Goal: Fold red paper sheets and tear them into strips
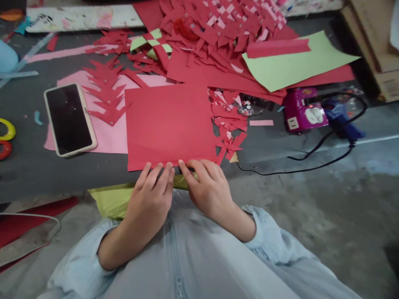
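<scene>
A red paper sheet [170, 122] lies flat on the dark mat in front of me. My left hand [149, 199] rests at its near edge, fingers stretched and close together, fingertips pressing on the paper. Beside it my right hand [208, 187] curls its fingers over the same near edge, pinching the paper. Under both hands a yellow-green sheet [114, 199] sticks out from below the mat's edge.
A phone [70, 119] lies left on pink paper [109, 137]. Cut red paper pieces [218, 37] pile up behind, with a light green sheet [296, 62] at the right. A purple box [304, 110], a blue glue gun [341, 118] and its black cord [311, 162] lie right.
</scene>
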`<state>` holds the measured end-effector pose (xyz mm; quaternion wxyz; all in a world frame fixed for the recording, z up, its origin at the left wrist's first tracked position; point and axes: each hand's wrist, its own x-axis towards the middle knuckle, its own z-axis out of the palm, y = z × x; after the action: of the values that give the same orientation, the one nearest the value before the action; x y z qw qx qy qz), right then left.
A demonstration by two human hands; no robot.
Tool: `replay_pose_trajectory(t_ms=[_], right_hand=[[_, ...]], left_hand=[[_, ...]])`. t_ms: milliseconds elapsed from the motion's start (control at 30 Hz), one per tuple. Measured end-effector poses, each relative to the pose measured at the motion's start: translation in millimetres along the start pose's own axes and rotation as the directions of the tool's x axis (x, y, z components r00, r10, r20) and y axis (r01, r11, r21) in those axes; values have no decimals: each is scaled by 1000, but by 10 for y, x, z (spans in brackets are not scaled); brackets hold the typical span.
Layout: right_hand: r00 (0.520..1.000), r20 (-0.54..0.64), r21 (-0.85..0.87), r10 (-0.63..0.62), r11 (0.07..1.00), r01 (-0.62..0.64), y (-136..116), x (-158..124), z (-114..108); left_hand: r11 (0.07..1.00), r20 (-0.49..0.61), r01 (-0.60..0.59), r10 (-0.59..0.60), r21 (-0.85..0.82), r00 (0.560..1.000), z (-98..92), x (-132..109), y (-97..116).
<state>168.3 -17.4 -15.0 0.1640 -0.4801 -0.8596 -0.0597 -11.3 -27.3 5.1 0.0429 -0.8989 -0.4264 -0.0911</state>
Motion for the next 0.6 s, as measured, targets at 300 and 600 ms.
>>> replay_pose_trajectory(t_ms=[300, 600], right_hand=[[1000, 2, -14, 23, 1000, -23, -172, 104, 7], [1000, 23, -55, -8, 998, 9, -169, 95, -12]], left_hand=[[996, 82, -48, 55, -78, 995, 49, -154, -92], [988, -37, 133, -130, 85, 991, 4, -272, -109]])
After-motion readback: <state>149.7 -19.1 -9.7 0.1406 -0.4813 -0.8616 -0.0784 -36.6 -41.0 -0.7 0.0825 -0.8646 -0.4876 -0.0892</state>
